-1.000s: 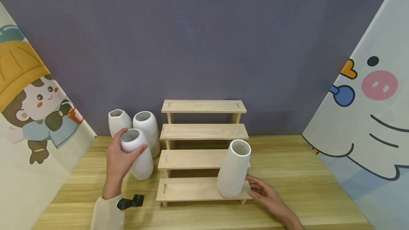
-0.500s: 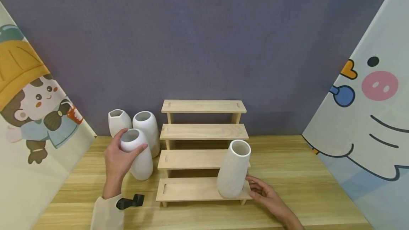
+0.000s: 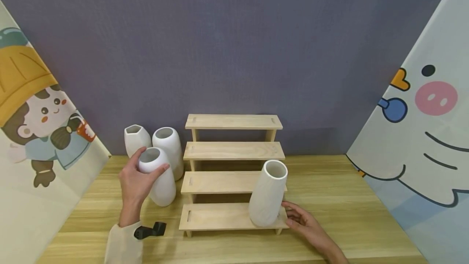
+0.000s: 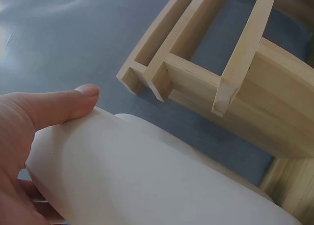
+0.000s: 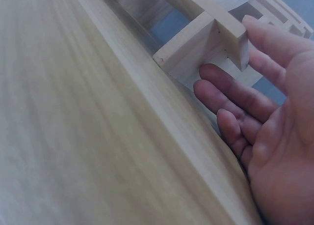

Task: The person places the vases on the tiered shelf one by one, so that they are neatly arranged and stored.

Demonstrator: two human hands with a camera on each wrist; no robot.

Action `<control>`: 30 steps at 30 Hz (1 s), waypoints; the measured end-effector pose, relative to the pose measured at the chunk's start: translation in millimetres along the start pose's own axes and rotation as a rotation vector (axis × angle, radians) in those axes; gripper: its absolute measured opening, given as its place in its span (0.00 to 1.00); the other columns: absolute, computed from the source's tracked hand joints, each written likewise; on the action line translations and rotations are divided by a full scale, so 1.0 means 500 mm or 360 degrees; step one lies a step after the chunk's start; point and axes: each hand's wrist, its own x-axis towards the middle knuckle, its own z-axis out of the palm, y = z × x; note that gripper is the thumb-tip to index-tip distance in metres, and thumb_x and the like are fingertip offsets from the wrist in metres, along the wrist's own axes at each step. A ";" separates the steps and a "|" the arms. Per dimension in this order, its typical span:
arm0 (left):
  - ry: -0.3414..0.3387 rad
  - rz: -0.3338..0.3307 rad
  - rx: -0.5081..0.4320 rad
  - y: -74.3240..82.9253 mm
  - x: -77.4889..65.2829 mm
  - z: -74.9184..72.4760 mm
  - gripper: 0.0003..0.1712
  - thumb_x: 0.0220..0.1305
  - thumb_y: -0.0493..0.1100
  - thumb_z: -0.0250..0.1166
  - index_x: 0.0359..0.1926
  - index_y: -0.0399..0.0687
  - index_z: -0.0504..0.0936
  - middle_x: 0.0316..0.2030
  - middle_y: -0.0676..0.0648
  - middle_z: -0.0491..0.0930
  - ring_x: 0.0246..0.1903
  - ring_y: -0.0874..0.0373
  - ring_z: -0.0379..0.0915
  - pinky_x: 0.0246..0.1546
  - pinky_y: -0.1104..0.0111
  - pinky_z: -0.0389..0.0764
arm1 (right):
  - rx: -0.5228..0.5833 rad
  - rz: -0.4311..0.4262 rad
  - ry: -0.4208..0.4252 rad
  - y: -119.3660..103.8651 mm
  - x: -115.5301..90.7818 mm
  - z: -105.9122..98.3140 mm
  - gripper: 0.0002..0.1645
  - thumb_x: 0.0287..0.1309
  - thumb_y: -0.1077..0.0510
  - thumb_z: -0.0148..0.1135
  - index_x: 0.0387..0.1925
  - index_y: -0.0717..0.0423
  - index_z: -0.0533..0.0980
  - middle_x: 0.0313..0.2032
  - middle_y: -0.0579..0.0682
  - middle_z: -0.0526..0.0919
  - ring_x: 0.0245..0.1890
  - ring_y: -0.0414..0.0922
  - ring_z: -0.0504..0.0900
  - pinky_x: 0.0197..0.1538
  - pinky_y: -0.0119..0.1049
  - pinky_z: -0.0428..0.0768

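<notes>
On the left in the head view, my left hand [image 3: 137, 182] grips the upper part of a white vase [image 3: 163, 188], thumb and fingers spread round its neck. The left wrist view shows the thumb pressed on the vase's [image 4: 147, 171] smooth side. My right hand [image 3: 307, 229] rests at the right end of a stepped wooden display stand [image 3: 216, 218], touching its lowest step. In the right wrist view, the right hand's fingers [image 5: 245, 99] are loosely bent beside the step's end [image 5: 240, 45]. A tall white tapered vase [image 3: 267, 199] stands on that step.
Behind the held vase stand a rounded white vase [image 3: 172, 154] and an angular white vase [image 3: 135, 139]. The wood-grain table [image 3: 348, 199] meets a dark blue-grey back wall [image 3: 234, 52]. Cartoon-printed panels flank both sides. A black strap [image 3: 148, 231] circles the left wrist.
</notes>
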 end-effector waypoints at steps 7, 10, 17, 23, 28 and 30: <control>0.0045 0.0003 0.0002 0.002 -0.002 -0.005 0.42 0.34 0.42 0.85 0.57 0.41 0.82 0.45 0.30 0.85 0.31 0.82 0.64 0.29 0.87 0.64 | -0.0005 -0.0050 -0.0004 0.003 0.000 -0.002 0.29 0.75 0.62 0.48 0.72 0.66 0.59 0.54 0.33 0.80 0.54 0.31 0.79 0.55 0.29 0.79; 0.0063 0.0001 0.0005 0.002 -0.004 -0.009 0.42 0.33 0.41 0.85 0.57 0.41 0.82 0.45 0.31 0.85 0.32 0.83 0.64 0.30 0.88 0.64 | -0.0004 -0.0063 -0.0007 0.003 0.000 -0.003 0.29 0.74 0.63 0.48 0.72 0.66 0.59 0.54 0.33 0.80 0.54 0.31 0.79 0.55 0.29 0.79; 0.0069 -0.0002 0.0025 0.015 -0.012 -0.026 0.43 0.34 0.41 0.85 0.57 0.41 0.82 0.45 0.31 0.85 0.31 0.87 0.61 0.29 0.89 0.64 | -0.0003 -0.0087 -0.0009 0.010 0.001 -0.002 0.29 0.74 0.63 0.49 0.72 0.66 0.60 0.54 0.32 0.80 0.54 0.30 0.79 0.54 0.28 0.79; 0.0056 -0.0014 0.0088 0.026 -0.021 -0.038 0.43 0.34 0.43 0.85 0.57 0.41 0.82 0.46 0.31 0.85 0.33 0.73 0.70 0.27 0.88 0.64 | 0.0009 -0.0119 -0.0044 0.018 0.000 -0.001 0.28 0.74 0.64 0.48 0.72 0.65 0.60 0.55 0.32 0.80 0.54 0.31 0.79 0.55 0.28 0.79; 0.0030 0.0000 0.0089 0.036 -0.025 -0.040 0.44 0.34 0.43 0.86 0.57 0.40 0.82 0.45 0.29 0.85 0.34 0.57 0.76 0.26 0.88 0.64 | 0.0020 -0.0111 -0.0036 0.015 -0.002 -0.003 0.28 0.74 0.64 0.47 0.72 0.63 0.60 0.55 0.33 0.80 0.54 0.31 0.79 0.55 0.28 0.79; 0.0032 -0.0001 0.0079 0.039 -0.026 -0.041 0.44 0.33 0.43 0.86 0.57 0.40 0.82 0.45 0.29 0.85 0.32 0.65 0.74 0.25 0.88 0.65 | 0.0028 -0.0110 -0.0037 0.013 -0.001 -0.005 0.28 0.75 0.64 0.47 0.72 0.62 0.60 0.55 0.33 0.80 0.55 0.31 0.79 0.55 0.28 0.79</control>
